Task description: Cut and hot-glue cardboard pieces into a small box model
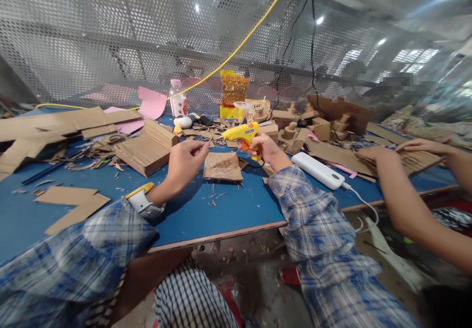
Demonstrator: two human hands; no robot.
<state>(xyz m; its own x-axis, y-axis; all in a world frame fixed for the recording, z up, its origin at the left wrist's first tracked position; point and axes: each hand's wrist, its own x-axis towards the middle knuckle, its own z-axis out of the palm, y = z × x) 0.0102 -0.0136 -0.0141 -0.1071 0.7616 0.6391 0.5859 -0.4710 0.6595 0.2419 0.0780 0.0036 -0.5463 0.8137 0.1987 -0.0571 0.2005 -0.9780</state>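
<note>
My right hand [266, 150] is wrapped round a yellow glue gun [240, 133], whose nozzle points left. My left hand [187, 163] has its thumb and fingertips pinched together near the nozzle; whatever lies between them is too small to name. A small square cardboard piece [222, 166] with a rough brown patch lies on the blue table [228, 210], below and between both hands. To the left of it rests a shallow cardboard box form [145, 146].
A white power bank [318, 170] with a cable lies right of my right wrist. Another person's hands [379, 155] rest on cardboard at the right. Behind stand a strawberry-patterned bottle [178, 101] and an orange-yellow packet [234, 94]. Cardboard strips [66, 195] lie front left.
</note>
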